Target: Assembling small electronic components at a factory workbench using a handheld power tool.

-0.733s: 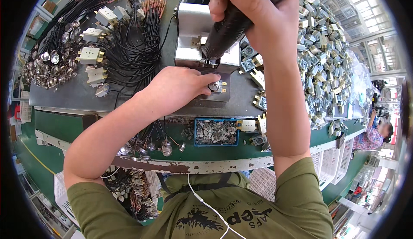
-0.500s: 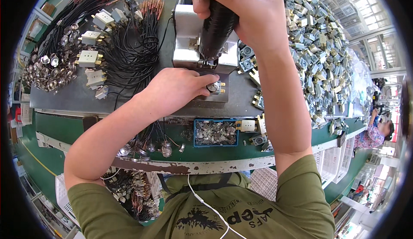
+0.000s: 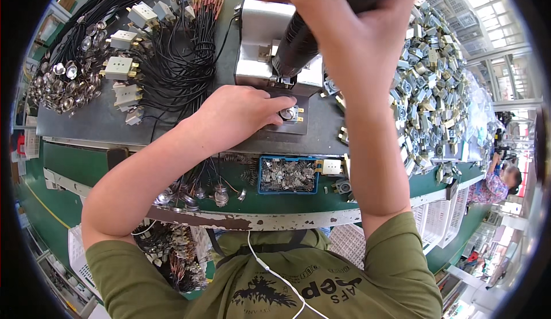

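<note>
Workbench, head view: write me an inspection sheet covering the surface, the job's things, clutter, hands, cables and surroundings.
Surface: dark grey benchtop; the front rail has chipped paint.
Job's things: tabbed terminal block in front of a silver metal fixture; black-wrapped handle, lower end at the fixture, contact unclear.
Clutter: heaped terminal blocks at right; metal cups at left; blue tray of small metal pieces near the front.
Hands: left hand has its fingers on the block; right hand, blurred, grips the handle.
Cables: black lead bundle with copper-coloured ends; white cord at the lower edge.
Surroundings: co-worker at far right; white crates at lower right.
</note>
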`<control>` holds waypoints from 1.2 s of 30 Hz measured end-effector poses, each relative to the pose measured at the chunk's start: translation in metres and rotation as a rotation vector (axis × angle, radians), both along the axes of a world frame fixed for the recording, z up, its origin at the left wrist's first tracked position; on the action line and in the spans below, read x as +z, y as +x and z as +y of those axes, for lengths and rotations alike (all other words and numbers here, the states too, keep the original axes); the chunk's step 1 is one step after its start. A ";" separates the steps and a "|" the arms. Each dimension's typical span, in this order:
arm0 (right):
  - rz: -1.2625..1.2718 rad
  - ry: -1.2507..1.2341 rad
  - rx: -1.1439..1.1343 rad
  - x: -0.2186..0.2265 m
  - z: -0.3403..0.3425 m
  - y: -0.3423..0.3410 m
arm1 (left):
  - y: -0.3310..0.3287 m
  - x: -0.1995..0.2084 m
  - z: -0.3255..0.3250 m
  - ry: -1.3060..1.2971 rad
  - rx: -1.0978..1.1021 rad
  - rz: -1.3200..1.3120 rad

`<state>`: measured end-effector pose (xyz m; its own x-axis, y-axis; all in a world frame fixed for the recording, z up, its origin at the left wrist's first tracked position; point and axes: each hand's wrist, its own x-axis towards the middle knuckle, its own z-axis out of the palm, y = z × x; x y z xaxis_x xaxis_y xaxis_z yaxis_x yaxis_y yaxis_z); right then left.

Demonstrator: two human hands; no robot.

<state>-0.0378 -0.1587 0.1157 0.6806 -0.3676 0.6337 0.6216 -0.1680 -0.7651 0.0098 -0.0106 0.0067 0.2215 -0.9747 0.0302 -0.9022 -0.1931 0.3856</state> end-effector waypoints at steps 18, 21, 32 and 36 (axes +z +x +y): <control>0.040 0.102 -0.232 0.005 0.012 0.004 | -0.001 -0.001 0.000 -0.036 -0.011 -0.017; -0.030 0.050 -0.294 -0.006 0.022 0.000 | -0.001 -0.003 0.001 -0.013 0.000 -0.054; 0.222 -0.094 0.217 0.006 -0.018 -0.001 | -0.002 0.000 -0.002 -0.022 -0.026 -0.042; -0.004 -0.095 -0.165 -0.004 0.017 0.003 | 0.001 -0.008 0.002 0.002 -0.004 -0.056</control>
